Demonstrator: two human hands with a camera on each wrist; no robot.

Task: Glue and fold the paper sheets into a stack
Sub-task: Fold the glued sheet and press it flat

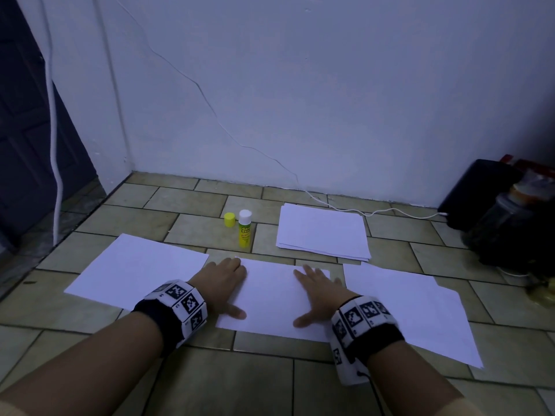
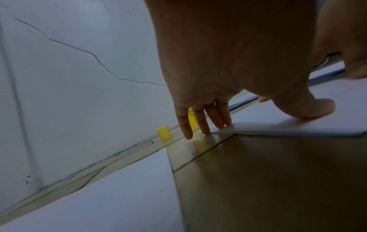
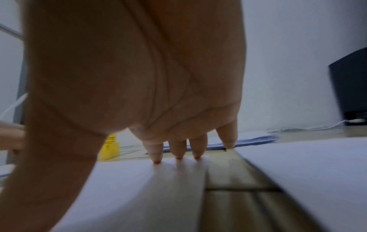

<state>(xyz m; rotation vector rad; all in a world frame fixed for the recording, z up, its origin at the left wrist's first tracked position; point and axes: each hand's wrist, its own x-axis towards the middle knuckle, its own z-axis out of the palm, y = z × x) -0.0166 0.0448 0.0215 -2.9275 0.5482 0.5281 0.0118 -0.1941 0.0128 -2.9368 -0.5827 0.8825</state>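
Observation:
A folded white sheet (image 1: 270, 295) lies on the tiled floor in front of me. My left hand (image 1: 223, 283) presses flat on its left end, fingers (image 2: 206, 120) straight at the far corner, thumb on the paper. My right hand (image 1: 318, 292) presses flat on its right end, fingertips (image 3: 178, 155) near the far edge. A single sheet (image 1: 135, 271) lies to the left and another sheet (image 1: 420, 310) to the right. A yellow glue stick (image 1: 244, 229) stands uncapped beyond the fold, its yellow cap (image 1: 229, 220) beside it. A pile of sheets (image 1: 322, 232) lies behind on the right.
The white wall (image 1: 300, 100) runs close behind the papers. A white cable (image 1: 384, 212) trails along the floor to a black box (image 1: 477, 196) at the right, with a dark jar (image 1: 498, 226) in front of it. A dark door (image 1: 24, 130) stands at left.

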